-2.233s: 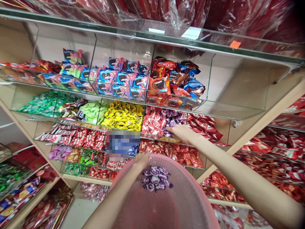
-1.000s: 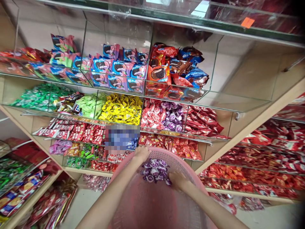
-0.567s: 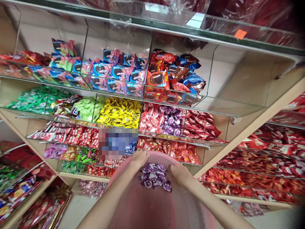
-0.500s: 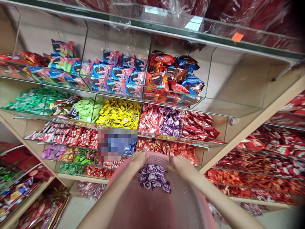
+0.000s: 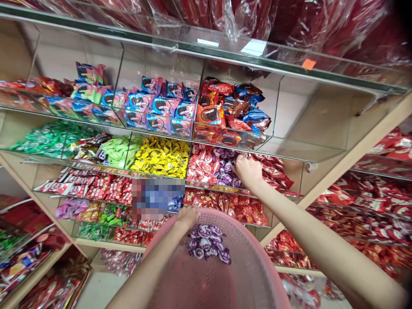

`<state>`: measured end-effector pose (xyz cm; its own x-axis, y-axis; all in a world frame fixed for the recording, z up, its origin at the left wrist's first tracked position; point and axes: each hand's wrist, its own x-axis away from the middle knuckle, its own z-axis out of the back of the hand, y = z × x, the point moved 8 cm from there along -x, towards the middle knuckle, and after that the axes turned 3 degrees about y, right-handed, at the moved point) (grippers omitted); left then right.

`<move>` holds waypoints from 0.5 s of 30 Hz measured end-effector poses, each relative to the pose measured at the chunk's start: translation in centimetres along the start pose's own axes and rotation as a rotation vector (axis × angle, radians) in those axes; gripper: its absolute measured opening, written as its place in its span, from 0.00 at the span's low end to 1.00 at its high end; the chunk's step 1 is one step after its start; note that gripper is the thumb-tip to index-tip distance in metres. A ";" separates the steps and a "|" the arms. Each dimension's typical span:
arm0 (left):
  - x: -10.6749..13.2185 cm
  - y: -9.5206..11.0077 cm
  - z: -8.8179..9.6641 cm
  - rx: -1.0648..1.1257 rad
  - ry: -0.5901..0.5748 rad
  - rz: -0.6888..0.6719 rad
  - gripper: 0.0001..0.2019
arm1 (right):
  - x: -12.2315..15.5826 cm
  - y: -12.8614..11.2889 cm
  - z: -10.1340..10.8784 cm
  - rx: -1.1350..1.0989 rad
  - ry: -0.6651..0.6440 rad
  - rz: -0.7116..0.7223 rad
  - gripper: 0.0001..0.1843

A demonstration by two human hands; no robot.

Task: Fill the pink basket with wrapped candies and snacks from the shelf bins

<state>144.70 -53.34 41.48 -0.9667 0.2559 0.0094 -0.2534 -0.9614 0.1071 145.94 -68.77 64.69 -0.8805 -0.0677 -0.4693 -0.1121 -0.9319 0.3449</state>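
My left hand [image 5: 187, 218] is closed round the far rim of a pink plastic basket [image 5: 257, 244], which has small holes in its wall. Several purple-and-white wrapped candies [image 5: 207, 242] lie in a small heap inside it. Up on the glass shelf, my right hand [image 5: 247, 171] reaches into a pile of the same purple-wrapped candies [image 5: 225, 171]. Its fingers are curled down and closed on the pile; the fingertips are partly hidden. Red-and-white wrapped candies [image 5: 202, 165] lie just left of that pile, and red packets [image 5: 277, 171] lie on the right.
Glass dividers and shelf lips separate yellow candies [image 5: 162, 156], green candies [image 5: 48, 139] and blue-pink cookie packs [image 5: 157, 105]. A thick glass shelf [image 5: 180, 47] crosses above my hands. A slanted wooden side panel [image 5: 363, 137] stands at right, with more red packets [image 5: 341, 214] beyond it.
My right hand has moved from over the basket's right rim up to the purple candies on the shelf. My left hand keeps holding the rim. The view has tilted slightly upward.
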 end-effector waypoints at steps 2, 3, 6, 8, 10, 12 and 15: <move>-0.1 0.0 0.0 -0.002 0.002 -0.001 0.21 | -0.2 0.0 -0.1 -0.020 0.018 -0.006 0.13; -0.1 0.0 -0.1 -0.001 0.003 0.000 0.21 | -0.2 0.0 0.0 -0.030 0.027 -0.006 0.12; -0.1 0.0 -0.2 -0.006 -0.003 0.001 0.22 | -0.2 0.2 0.0 -0.044 0.034 -0.004 0.10; -0.1 0.0 -0.2 -0.010 -0.010 -0.002 0.22 | -0.3 0.3 0.0 -0.038 0.027 -0.009 0.11; 0.0 0.0 -0.1 -0.011 -0.012 -0.007 0.22 | -0.2 0.4 0.2 -0.036 0.023 -0.010 0.12; 0.0 0.0 -0.1 -0.008 -0.015 -0.009 0.22 | 0.3 0.3 0.7 -0.038 0.033 -0.011 0.14; 0.0 0.0 0.0 0.006 -0.017 -0.006 0.22 | 2.5 0.3 2.0 -0.054 0.055 -0.019 0.18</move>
<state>144.69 -53.34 41.48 -0.9644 0.2631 0.0255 -0.2588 -0.9593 0.1128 142.79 -68.54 65.21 -0.8518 -0.0680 -0.5194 -0.1020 -0.9510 0.2919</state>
